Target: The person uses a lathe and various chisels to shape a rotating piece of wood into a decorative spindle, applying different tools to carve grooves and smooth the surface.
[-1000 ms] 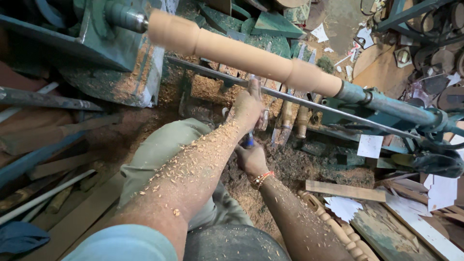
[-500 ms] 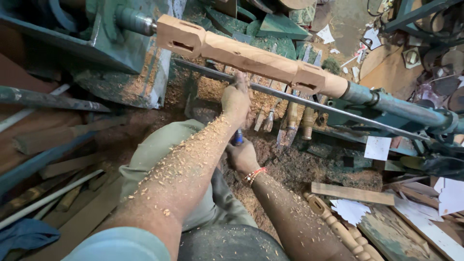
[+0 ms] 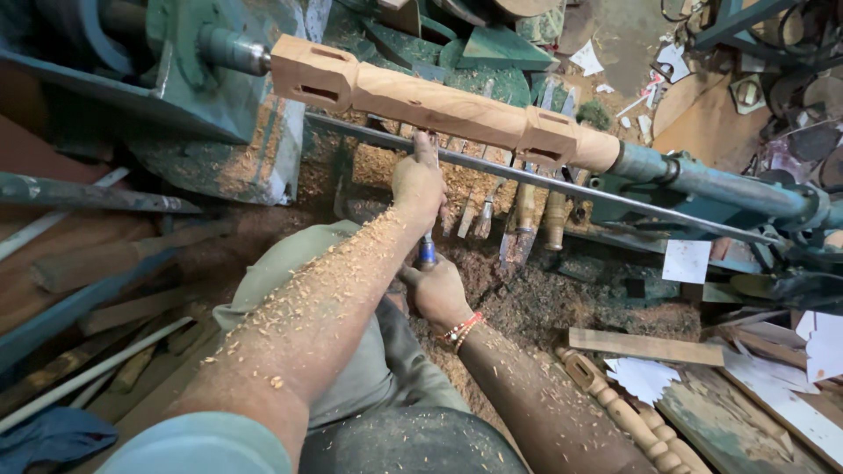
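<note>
A long pale wooden workpiece is mounted in a green lathe, with square blocks with slots at both ends. It looks still and sharp. My left hand, its forearm coated in wood shavings, presses the front of a chisel against the metal tool-rest bar just below the workpiece. My right hand, with a beaded bracelet at the wrist, grips the chisel's handle lower down, near my lap. The chisel's tip is hidden behind my left hand.
The headstock stands at the left and the tailstock at the right. Several spare chisels lean under the bar in a bed of sawdust. A turned spindle, a plank and paper scraps lie at the right.
The workpiece was a blurred round shape a second ago; now its square ends and slots show plainly. My left hand has slid left along the bar, and both hands still hold the chisel.
</note>
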